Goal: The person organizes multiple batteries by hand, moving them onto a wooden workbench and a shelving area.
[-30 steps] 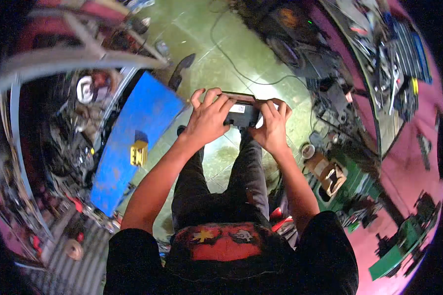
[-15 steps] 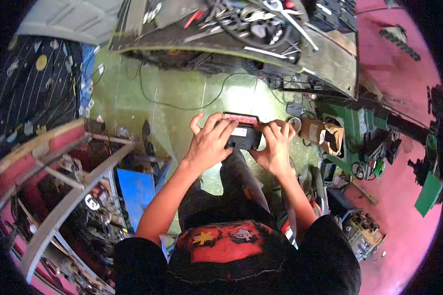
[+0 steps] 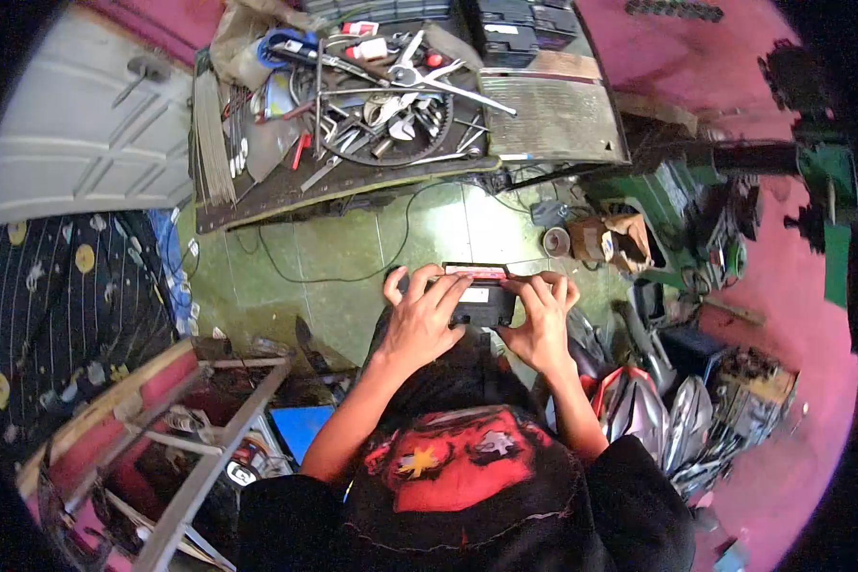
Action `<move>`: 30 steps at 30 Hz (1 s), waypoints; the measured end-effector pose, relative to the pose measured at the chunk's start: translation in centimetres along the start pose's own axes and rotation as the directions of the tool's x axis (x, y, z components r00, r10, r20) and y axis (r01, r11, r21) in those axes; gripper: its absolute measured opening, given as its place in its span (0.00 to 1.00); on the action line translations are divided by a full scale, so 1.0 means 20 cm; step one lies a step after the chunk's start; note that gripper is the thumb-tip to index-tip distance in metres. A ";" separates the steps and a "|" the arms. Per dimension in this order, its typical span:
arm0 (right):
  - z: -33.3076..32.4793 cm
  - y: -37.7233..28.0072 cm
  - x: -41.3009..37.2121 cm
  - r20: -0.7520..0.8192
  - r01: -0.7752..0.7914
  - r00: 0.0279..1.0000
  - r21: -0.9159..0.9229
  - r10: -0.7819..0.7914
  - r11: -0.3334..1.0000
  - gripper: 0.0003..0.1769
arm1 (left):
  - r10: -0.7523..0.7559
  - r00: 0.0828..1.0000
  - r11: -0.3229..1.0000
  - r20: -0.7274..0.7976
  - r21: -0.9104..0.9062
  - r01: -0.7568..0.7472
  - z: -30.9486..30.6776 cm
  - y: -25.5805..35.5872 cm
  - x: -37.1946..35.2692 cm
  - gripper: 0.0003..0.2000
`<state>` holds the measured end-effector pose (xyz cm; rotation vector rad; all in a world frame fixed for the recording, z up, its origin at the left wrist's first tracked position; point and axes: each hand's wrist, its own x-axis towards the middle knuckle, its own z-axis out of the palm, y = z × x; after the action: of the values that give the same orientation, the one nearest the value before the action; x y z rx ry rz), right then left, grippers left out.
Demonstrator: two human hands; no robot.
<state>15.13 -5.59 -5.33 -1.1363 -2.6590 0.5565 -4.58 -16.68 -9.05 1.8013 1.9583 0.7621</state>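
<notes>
Held in front of my body is a small black battery [image 3: 483, 314] with a red strip along its far edge and a white label on its face. My left hand [image 3: 418, 320] grips its left side, the fingers bent over the top and the thumb at the near edge. On the other side, my right hand [image 3: 541, 324] closes around the right edge, fingertips near the red strip. Parts of both sides are hidden behind my fingers.
Ahead stands a workbench [image 3: 543, 114] piled with hand tools [image 3: 391, 124], with black batteries [image 3: 505, 38] at its back. A cable [image 3: 324, 280] crosses the tiled floor. On the right are a cardboard box [image 3: 593, 240] and motorcycle parts [image 3: 634, 405]; at left, a metal frame [image 3: 210, 458].
My view has tilted upward, so more of the workbench and its tools shows. Both hands still hold the battery, which sits lower in the picture.
</notes>
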 end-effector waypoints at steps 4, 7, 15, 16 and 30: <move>-0.07 -0.07 -0.01 -0.040 -0.103 0.994 -0.017 0.102 0.995 0.40 | 0.089 0.996 0.996 0.013 0.003 -0.089 -0.09 0.01 0.08 0.39; -0.10 -0.08 -0.04 -0.061 -0.140 0.988 0.020 0.141 0.990 0.44 | 0.145 0.989 0.989 0.019 -0.016 -0.145 -0.14 0.02 0.14 0.39; -0.19 0.06 0.15 -0.152 -0.171 0.974 -0.014 0.166 0.985 0.44 | 0.222 0.975 0.975 -0.026 0.024 -0.221 -0.11 0.02 0.46 0.39; -0.20 0.10 0.19 -0.160 -0.159 0.975 -0.016 0.155 0.987 0.44 | 0.214 0.976 0.977 -0.025 0.017 -0.214 -0.10 0.03 0.51 0.39; -0.45 0.97 1.00 -0.094 -0.070 0.993 0.022 0.072 0.997 0.42 | 0.065 0.997 0.994 -0.030 0.088 -0.062 0.17 0.18 1.56 0.40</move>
<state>16.95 23.53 -4.52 -1.2249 -2.5366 0.5246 -3.33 14.74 -6.76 1.9217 1.9917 0.7412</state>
